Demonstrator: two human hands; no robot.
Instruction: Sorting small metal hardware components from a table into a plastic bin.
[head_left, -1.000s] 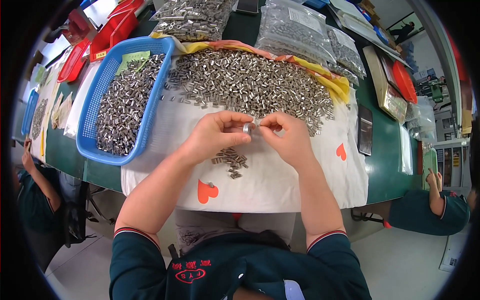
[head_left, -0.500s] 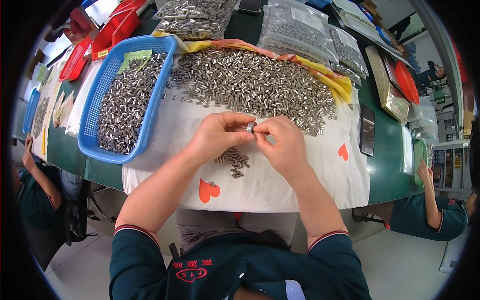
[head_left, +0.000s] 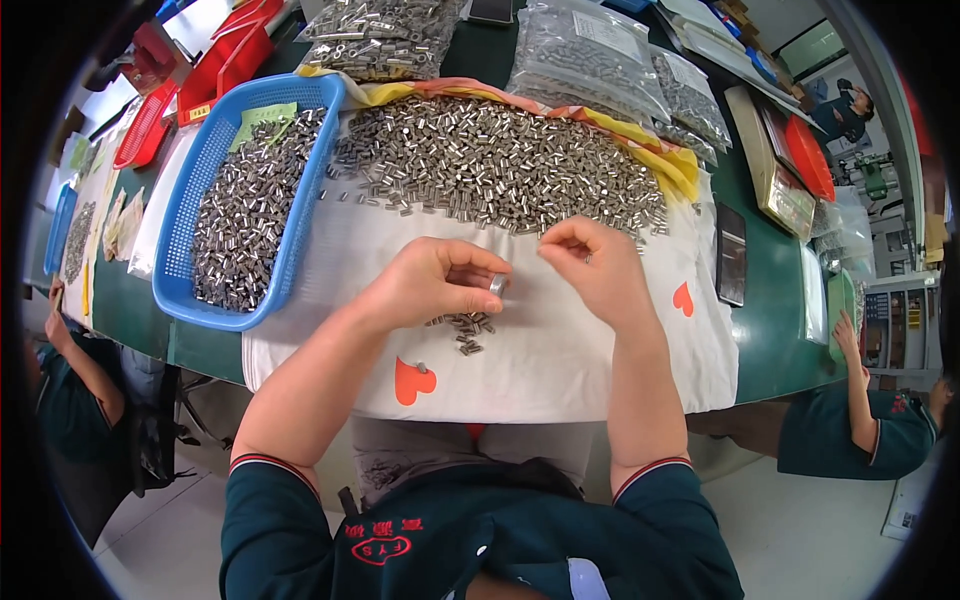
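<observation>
My left hand [head_left: 436, 284] is closed over the cloth, with a small shiny metal ring [head_left: 497, 285] pinched between thumb and fingers. Apart from it, my right hand [head_left: 598, 268] hovers at the near edge of a broad heap of small metal cylinders [head_left: 510, 170]. Its thumb and fingertips are pressed together; a small glint shows by the fingers, too little to name. Below my left hand lies a smaller group of metal cylinders [head_left: 468, 335], partly covered by the hand. One lone cylinder [head_left: 422, 368] rests on a red heart print.
A blue plastic basket [head_left: 265, 318] full of metal pieces stands left. Bags of metal parts [head_left: 585, 65] lie behind a yellow cloth edge [head_left: 680, 178]. A dark flat device [head_left: 731, 255] lies right on the green table. Other people sit at both sides; another person is in the far right background.
My right hand has moved away from the ring, up and right toward the heap. My left hand keeps the ring, slightly lower. A person has come into view at the far right background.
</observation>
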